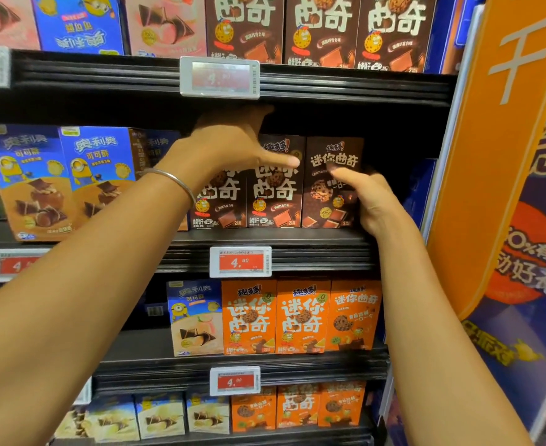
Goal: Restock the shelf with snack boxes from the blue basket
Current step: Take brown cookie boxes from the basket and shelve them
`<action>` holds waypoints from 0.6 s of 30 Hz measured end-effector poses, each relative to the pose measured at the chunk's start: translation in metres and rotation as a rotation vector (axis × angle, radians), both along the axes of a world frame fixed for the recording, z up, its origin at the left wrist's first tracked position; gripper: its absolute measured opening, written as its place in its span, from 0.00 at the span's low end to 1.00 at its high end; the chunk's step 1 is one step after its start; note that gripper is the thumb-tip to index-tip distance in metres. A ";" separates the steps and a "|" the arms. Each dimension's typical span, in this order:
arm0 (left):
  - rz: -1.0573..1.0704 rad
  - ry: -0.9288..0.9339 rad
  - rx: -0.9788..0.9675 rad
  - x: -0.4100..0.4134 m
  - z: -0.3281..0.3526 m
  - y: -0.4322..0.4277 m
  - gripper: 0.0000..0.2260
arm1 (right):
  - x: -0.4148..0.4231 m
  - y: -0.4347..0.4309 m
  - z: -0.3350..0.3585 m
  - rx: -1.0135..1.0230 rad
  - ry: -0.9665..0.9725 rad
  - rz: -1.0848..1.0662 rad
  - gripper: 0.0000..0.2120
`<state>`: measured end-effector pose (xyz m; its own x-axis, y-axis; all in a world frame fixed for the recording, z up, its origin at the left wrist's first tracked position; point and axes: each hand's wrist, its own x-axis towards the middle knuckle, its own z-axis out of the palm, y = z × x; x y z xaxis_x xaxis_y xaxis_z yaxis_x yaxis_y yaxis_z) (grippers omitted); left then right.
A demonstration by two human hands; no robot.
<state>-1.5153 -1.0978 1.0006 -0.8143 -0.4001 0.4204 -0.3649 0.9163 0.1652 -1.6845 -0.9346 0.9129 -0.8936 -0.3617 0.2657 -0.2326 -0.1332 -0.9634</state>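
On the middle shelf [265,243] stand three brown chocolate-cookie boxes side by side. My right hand [366,201] grips the rightmost brown box [323,201] from its right side, thumb across its front. My left hand [233,143], with a silver bracelet on the wrist, lies flat over the tops of the left brown box [218,204] and the middle brown box [276,191], fingers spread, thumb pointing right. The blue basket is not in view.
Blue minion snack boxes [62,175] stand left on the same shelf. Orange cookie boxes [300,317] fill the shelf below, brown ones [323,30] the shelf above. Price tags [240,262] hang on the shelf edges. An orange and blue promotional panel [496,156] borders the right side.
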 end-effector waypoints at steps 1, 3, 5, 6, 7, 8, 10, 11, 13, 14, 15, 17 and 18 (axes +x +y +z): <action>-0.029 0.078 -0.070 0.002 -0.005 -0.001 0.50 | 0.006 0.001 0.002 -0.005 0.018 -0.047 0.54; -0.112 0.281 -0.172 0.010 -0.019 -0.001 0.42 | 0.020 -0.001 0.005 -0.051 0.083 -0.148 0.55; -0.234 0.512 -0.244 0.021 -0.037 0.000 0.32 | 0.036 -0.004 0.007 -0.161 0.215 -0.299 0.46; -0.280 0.630 -0.291 0.028 -0.047 0.000 0.27 | 0.045 -0.008 0.008 -0.217 0.295 -0.385 0.40; -0.306 0.740 -0.343 0.037 -0.055 -0.001 0.23 | 0.056 -0.013 0.009 -0.275 0.366 -0.449 0.35; -0.306 0.836 -0.390 0.047 -0.063 -0.004 0.19 | 0.069 -0.019 0.010 -0.332 0.425 -0.481 0.30; -0.253 0.982 -0.436 0.068 -0.076 -0.013 0.15 | 0.094 -0.036 0.011 -0.401 0.517 -0.471 0.24; -0.211 1.036 -0.436 0.078 -0.082 -0.019 0.14 | 0.106 -0.046 0.011 -0.406 0.552 -0.436 0.21; -0.093 1.115 -0.388 0.100 -0.092 -0.033 0.16 | 0.130 -0.067 0.011 -0.362 0.579 -0.305 0.18; -0.021 1.144 -0.346 0.110 -0.096 -0.042 0.18 | 0.141 -0.077 0.009 -0.317 0.574 -0.225 0.17; 0.051 1.169 -0.295 0.121 -0.100 -0.051 0.21 | 0.151 -0.088 0.008 -0.261 0.560 -0.151 0.18; 0.161 1.193 -0.178 0.140 -0.105 -0.070 0.30 | 0.168 -0.106 0.004 -0.155 0.522 -0.039 0.20; 0.195 1.191 -0.115 0.148 -0.106 -0.079 0.36 | 0.174 -0.115 0.002 -0.117 0.504 0.008 0.23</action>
